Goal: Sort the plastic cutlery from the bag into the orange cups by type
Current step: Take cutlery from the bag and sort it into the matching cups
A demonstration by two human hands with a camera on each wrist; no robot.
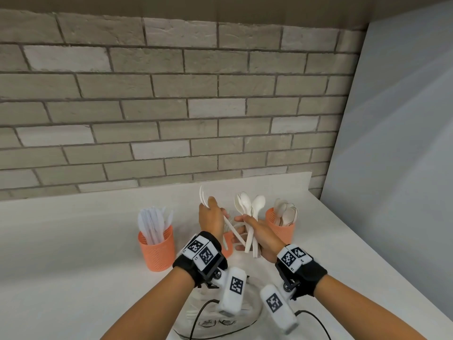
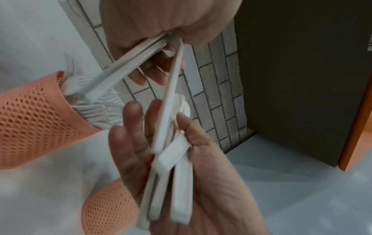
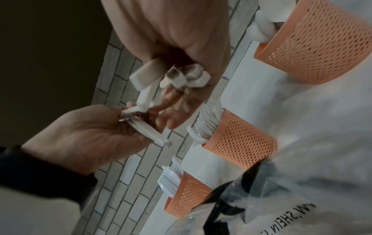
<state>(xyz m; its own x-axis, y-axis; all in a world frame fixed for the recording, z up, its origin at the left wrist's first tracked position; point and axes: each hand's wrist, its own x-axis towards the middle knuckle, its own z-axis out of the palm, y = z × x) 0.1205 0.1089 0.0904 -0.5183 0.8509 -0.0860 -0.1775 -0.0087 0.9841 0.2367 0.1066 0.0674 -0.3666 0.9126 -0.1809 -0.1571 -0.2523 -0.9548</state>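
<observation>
My left hand (image 1: pixel 211 213) grips a few white plastic forks (image 1: pixel 203 195), tines up, above the middle orange cup (image 1: pixel 228 245). That cup holds forks (image 3: pixel 208 125) and is mostly hidden behind my hands in the head view. My right hand (image 1: pixel 255 231) grips a bundle of white spoons (image 1: pixel 250 204), bowls up. In the left wrist view one thin handle (image 2: pixel 171 95) runs from my left hand (image 2: pixel 161 23) down into the bundle in my right hand (image 2: pixel 181 174). The left orange cup (image 1: pixel 157 250) holds knives; the right orange cup (image 1: pixel 282 229) holds spoons.
A clear plastic bag (image 1: pixel 220 312) with black print lies on the white counter (image 1: pixel 73 241) just below my wrists, with camera cables across it. A brick wall (image 1: pixel 171 106) backs the counter. A grey panel (image 1: pixel 392 143) closes the right side.
</observation>
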